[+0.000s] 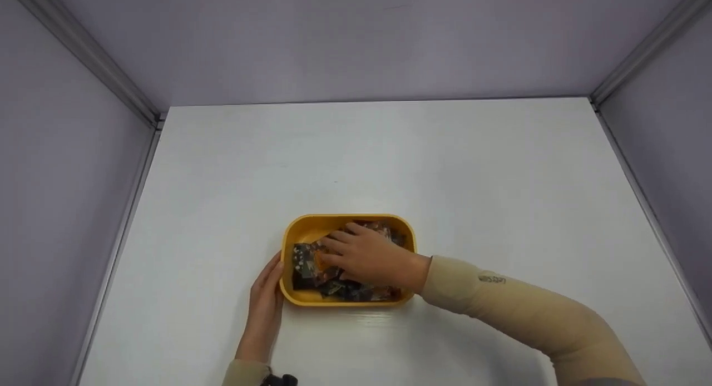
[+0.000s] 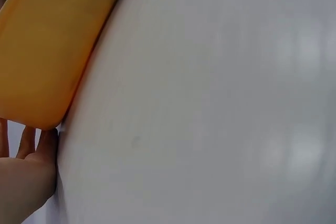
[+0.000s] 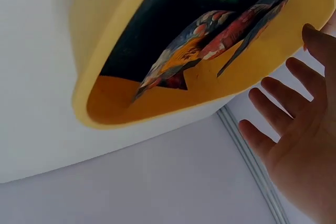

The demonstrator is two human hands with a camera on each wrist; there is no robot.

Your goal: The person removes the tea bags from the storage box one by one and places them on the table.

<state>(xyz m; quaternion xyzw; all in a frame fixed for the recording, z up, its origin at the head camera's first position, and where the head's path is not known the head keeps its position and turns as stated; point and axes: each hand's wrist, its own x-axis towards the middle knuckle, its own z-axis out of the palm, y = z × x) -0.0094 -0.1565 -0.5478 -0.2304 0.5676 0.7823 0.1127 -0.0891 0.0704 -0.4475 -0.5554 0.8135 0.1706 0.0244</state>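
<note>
A yellow rectangular bin (image 1: 347,303) with rounded corners stands on the white table. Small printed packets (image 1: 305,263) lie inside it, dark with orange, red and green patches. The right wrist view shows several packets (image 3: 186,51) leaning against each other in the bin. My right hand (image 1: 370,256) is over the packets, fingers spread and pointing left; in the head view it overlaps many of them. At the bin's left end, my left hand (image 1: 267,297) rests against the outer wall with its fingers extended. That hand (image 2: 26,177) appears below the bin's end in the left wrist view.
The white table (image 1: 473,169) spreads out around the bin. Pale walls (image 1: 356,46) enclose it at the back and on both sides, with metal strips (image 1: 94,52) along the corners. A dark wrist device (image 1: 278,380) sits by the left sleeve.
</note>
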